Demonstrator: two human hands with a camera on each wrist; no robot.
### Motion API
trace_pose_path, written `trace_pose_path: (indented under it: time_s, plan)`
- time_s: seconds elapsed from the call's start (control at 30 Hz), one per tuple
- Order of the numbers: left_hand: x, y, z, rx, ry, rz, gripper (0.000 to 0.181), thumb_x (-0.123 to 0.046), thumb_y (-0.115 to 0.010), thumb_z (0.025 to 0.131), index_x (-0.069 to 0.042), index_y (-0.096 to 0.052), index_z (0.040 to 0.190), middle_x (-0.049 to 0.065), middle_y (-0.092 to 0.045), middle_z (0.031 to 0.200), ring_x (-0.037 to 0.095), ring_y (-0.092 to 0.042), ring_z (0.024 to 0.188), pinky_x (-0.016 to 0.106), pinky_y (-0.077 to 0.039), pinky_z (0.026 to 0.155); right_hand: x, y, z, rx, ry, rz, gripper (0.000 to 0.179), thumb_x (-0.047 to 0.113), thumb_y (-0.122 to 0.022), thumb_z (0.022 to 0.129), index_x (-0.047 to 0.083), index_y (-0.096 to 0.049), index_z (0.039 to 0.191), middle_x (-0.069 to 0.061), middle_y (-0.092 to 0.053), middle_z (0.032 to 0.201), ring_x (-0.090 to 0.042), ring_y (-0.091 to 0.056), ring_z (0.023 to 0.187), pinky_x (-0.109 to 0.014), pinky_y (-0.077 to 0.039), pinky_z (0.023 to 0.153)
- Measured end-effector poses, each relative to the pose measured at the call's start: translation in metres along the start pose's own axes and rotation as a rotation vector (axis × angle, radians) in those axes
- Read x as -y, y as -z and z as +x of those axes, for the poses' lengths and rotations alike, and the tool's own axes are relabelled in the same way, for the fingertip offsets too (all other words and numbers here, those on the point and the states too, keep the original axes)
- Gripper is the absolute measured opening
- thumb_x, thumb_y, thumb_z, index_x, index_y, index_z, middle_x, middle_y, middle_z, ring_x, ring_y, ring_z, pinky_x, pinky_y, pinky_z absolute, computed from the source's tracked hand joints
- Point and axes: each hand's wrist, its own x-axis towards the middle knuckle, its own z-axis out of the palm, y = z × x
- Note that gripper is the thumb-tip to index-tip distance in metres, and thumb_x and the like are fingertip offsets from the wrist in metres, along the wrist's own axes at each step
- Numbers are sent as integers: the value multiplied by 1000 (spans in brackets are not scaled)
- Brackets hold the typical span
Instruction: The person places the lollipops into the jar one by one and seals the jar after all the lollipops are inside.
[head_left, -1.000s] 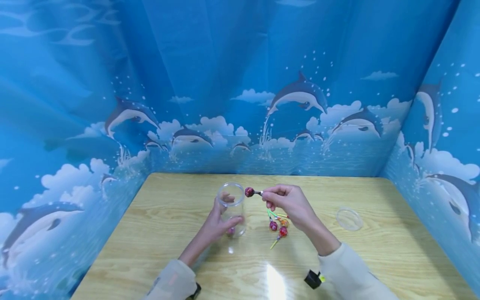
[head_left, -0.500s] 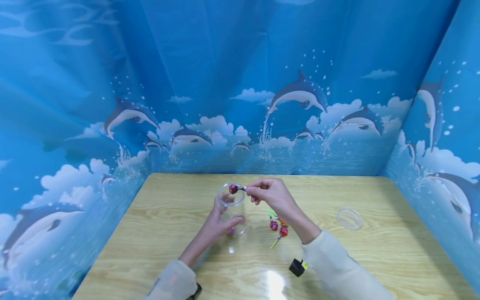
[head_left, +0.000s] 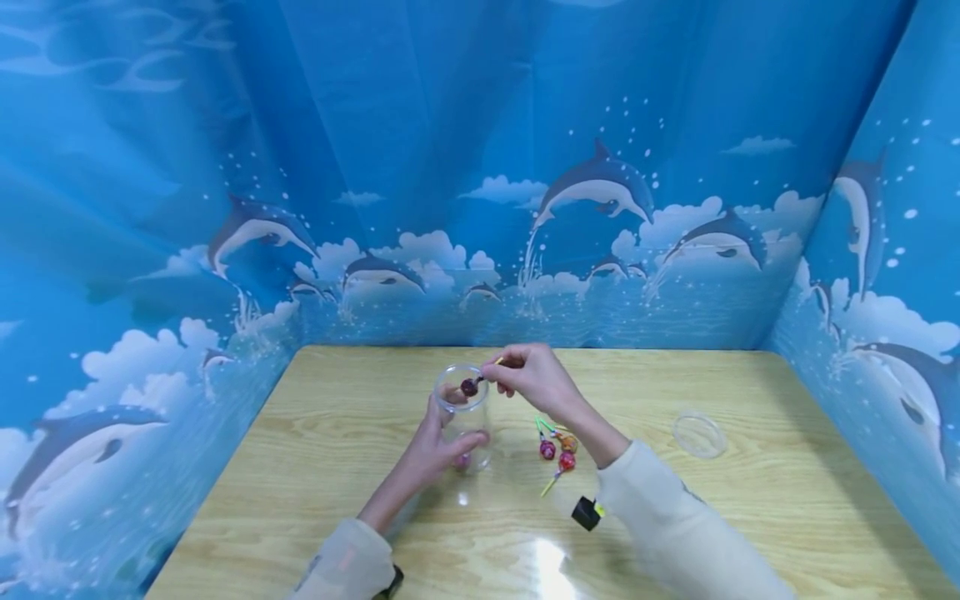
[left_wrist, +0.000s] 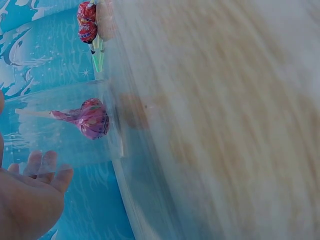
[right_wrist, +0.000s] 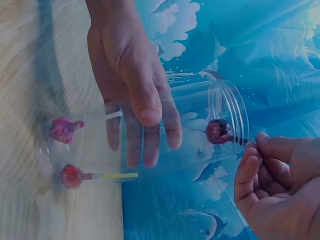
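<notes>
Across back and sides, dolphin curtain [head_left: 480,158]. Below, table [head_left: 300,467]. With left hand [head_left: 437,444], gripping jar [head_left: 472,422], thumb opposite fingers; with right hand [head_left: 534,379], working at rim. Well right of jar, flat lid [head_left: 700,436]. Between, loose lollipops [head_left: 567,461]. Low inside, two inner lollipops [right_wrist: 72,176]. At mouth, pinching held lollipop [head_left: 469,387] by stick, right-handed, head just in.

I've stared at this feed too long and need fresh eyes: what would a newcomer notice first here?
First, probably the bright blue dolphin backdrop, which rises behind and beside the wooden table. Next, over the table, the right hand pinches a dark red lollipop, its head inside the mouth of the clear jar that the left hand holds. Then, right of the jar, the colourful loose lollipops lying on the table.
</notes>
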Motion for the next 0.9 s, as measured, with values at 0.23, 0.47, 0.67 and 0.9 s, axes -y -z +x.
trace_pose_path:
  time_s: [0.23,0.47,0.67,0.9]
  plan:
    - [0,-1,1,-2,-19,20,82,-16,-86,85,-6,-35,148,16,-54,146,41,-47,138,63,-46,105,1,-1,7,29,23,-30,21,28,-75,97,7,-78,99,-5,-63,71,-19,-55,65,-31,-46,56]
    - [2,-1,2,8,-47,40,81,-15,-85,86,-4,-33,147,19,-52,146,45,-47,137,65,-43,108,2,-2,7,44,35,-54,22,27,-74,98,8,-78,109,-6,-69,83,-18,-54,68,-31,-49,60]
    - [2,-1,2,13,-44,3,83,-11,-84,87,-2,-29,149,25,-47,148,49,-44,138,61,-53,98,4,6,2,33,67,-66,25,31,-70,101,13,-77,117,-5,-70,90,-22,-57,74,-32,-50,60]
    - [2,-2,2,30,3,-76,85,-5,-83,86,-4,-28,150,27,-42,151,55,-46,130,51,-64,67,-5,34,-12,36,56,-97,31,28,-64,104,9,-71,127,-5,-70,100,-24,-63,84,-35,-54,66]
